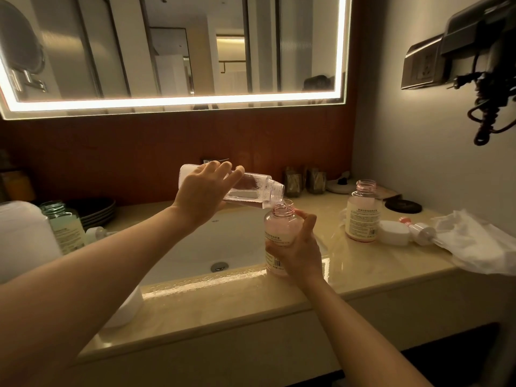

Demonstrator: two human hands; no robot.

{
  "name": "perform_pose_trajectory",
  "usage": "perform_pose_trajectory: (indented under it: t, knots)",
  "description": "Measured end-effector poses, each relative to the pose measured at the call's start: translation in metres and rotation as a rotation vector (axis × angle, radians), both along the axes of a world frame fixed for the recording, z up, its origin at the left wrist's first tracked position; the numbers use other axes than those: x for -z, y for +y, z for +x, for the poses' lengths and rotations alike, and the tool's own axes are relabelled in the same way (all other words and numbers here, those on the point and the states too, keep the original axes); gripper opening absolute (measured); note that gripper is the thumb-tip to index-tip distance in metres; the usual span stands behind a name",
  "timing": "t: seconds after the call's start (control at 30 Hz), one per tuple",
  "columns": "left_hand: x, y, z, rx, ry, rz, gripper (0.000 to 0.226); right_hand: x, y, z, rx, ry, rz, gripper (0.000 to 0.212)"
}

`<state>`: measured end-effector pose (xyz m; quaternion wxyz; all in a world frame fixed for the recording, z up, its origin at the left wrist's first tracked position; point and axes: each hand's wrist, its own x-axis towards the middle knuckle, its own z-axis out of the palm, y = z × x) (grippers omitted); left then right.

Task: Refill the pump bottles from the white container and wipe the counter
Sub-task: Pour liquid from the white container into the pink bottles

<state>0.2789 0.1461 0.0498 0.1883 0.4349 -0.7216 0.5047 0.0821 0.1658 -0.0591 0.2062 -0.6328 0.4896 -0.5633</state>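
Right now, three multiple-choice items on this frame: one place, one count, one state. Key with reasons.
1. Where is the white cloth? A. in the sink B. right end of the counter C. over the mirror
2. How many pink bottles show? A. two B. one C. four
3. The clear container in the left hand is: A. upright, capped B. lying flat C. tilted, uncapped
Key: 1 B, it lies crumpled by the wall. 2 A, the held pink bottle in the right hand, the standing pink bottle beside the white lid. 3 C, its open mouth meets the held bottle's neck.
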Motion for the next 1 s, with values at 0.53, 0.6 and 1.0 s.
perform_pose_trajectory:
  t: [0.53,0.6,1.0]
  knots:
    - [-0.0013,0.0001,-0.0011,0.031,-0.005,-0.031,0.064,-0.0009,0.0011,-0.0003,0.013,0.029,0.017,0.081]
    - [-0.0017,0.0,-0.0011,0.028,-0.007,-0.031,0.063,-0.001,0.0009,-0.0004,0.014,0.026,0.017,0.08]
    - [-0.0037,0.0018,-0.0017,0.061,-0.015,-0.049,0.065,0.001,0.0001,-0.0004,0.026,0.046,0.022,0.082]
